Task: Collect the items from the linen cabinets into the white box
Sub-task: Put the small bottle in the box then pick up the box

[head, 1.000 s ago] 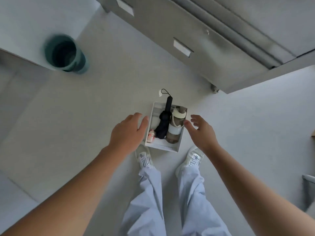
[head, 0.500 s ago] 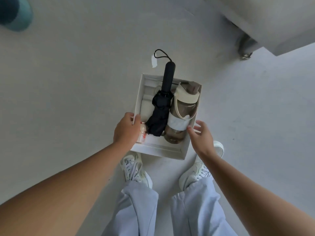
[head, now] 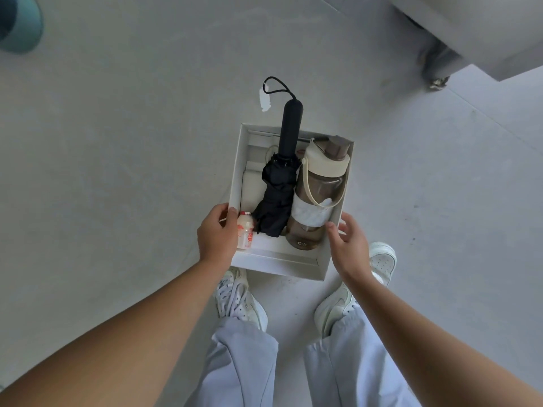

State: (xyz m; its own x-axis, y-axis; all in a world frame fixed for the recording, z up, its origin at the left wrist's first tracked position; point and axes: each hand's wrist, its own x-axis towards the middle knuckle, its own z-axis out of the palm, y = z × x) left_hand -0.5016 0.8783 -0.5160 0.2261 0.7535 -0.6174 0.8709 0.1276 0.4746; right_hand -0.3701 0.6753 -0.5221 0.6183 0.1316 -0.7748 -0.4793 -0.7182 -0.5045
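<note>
Gripping the left wall of the white box (head: pixel 279 264), which lies at frame centre with its long axis up-down, is the left hand (head: pixel 217 235); the right hand (head: pixel 351 248) hovers just beside the right wall, fingers spread.

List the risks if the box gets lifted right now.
1. The left hand grips the white box by its left wall, but the right hand is at the right wall with fingers spread; a lift now could tilt it.
2. The umbrella has its handle overhanging the far rim, so it might slide out or snag.
3. The water bottle lies on its side and could roll, shifting weight.
</note>
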